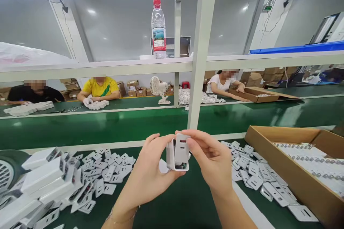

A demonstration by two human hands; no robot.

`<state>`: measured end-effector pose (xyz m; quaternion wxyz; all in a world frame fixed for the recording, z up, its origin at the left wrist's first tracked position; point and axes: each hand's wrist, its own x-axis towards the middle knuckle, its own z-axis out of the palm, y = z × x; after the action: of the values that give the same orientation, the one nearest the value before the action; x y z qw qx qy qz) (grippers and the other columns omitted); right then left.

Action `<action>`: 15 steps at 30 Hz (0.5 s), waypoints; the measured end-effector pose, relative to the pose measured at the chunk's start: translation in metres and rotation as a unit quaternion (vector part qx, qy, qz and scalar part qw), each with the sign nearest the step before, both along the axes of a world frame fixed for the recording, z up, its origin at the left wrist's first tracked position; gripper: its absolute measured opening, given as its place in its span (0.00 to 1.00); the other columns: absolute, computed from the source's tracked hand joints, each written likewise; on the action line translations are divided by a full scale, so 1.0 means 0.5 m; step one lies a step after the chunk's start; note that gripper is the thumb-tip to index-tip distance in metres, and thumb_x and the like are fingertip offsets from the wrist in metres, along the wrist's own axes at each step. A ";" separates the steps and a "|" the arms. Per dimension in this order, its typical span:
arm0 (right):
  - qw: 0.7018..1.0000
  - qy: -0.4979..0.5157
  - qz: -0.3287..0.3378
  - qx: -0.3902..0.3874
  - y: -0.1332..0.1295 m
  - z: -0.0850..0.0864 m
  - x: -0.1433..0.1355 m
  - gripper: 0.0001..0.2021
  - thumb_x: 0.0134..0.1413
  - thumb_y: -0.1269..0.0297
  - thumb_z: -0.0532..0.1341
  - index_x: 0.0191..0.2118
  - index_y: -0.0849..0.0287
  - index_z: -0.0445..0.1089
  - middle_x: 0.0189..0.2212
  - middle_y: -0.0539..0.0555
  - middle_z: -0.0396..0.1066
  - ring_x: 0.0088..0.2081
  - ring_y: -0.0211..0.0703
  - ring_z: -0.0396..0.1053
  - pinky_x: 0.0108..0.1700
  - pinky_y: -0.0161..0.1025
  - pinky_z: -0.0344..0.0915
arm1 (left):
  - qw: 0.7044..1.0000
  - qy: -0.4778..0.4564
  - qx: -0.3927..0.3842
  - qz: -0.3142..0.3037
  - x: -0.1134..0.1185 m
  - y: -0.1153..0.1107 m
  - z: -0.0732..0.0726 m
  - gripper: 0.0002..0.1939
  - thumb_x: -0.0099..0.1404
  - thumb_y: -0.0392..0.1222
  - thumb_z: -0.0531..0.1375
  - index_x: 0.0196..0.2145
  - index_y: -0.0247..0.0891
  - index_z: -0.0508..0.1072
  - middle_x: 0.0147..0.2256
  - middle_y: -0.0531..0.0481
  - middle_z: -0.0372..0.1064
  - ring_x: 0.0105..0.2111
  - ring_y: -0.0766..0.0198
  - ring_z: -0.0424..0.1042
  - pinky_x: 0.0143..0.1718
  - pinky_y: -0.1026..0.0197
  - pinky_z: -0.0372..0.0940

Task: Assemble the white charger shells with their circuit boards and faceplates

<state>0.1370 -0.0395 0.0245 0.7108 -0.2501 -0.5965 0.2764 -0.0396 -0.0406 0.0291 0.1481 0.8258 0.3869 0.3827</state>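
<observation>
My left hand [154,166] is wrapped round a white plastic housing [170,155], whose open end faces me. My right hand [211,154] pinches a small white cover plate [182,148] with two slots between thumb and fingers. The plate stands tilted against the housing's opening, and a bit of green shows inside the lower part. Both hands are close together over the green work surface [172,200]. Loose white plates lie in a pile [107,168] at the left and in another pile [255,171] at the right.
White housings [48,182] are stacked at the lower left, beside a round fan [6,175]. A cardboard box [292,168] of white parts stands at the right. A metal post [200,50] rises ahead. Three people sit across the green conveyor [120,127].
</observation>
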 end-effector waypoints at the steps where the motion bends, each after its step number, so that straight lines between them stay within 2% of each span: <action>1: 1.000 0.001 0.005 -0.004 0.000 0.000 0.000 0.07 0.67 0.64 0.66 0.45 0.45 0.82 0.41 0.48 0.83 0.41 0.42 0.82 0.42 0.32 0.80 | 1.000 -0.001 0.000 0.001 0.000 0.000 0.001 0.33 0.62 0.39 0.70 0.59 0.58 0.62 0.59 0.52 0.70 0.64 0.45 0.66 0.68 0.32 0.56; 9: 0.999 0.012 0.030 -0.012 -0.004 -0.002 0.001 0.08 0.66 0.64 0.67 0.45 0.43 0.82 0.42 0.47 0.83 0.42 0.39 0.82 0.42 0.27 0.78 | 0.999 0.009 0.049 -0.008 0.004 0.004 0.004 0.37 0.60 0.35 0.71 0.59 0.60 0.61 0.56 0.55 0.73 0.58 0.48 0.72 0.67 0.34 0.58; 15: 0.998 0.048 0.042 -0.021 0.004 -0.001 -0.003 0.06 0.65 0.62 0.68 0.44 0.44 0.83 0.39 0.48 0.83 0.41 0.40 0.82 0.41 0.26 0.78 | 0.997 0.020 0.069 0.014 0.003 0.006 -0.001 0.38 0.59 0.34 0.71 0.60 0.58 0.60 0.57 0.54 0.72 0.60 0.47 0.71 0.65 0.33 0.61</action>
<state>0.1357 -0.0373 0.0238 0.7211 -0.2263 -0.5657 0.3298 -0.0380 -0.0373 0.0287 0.0774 0.8362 0.3734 0.3941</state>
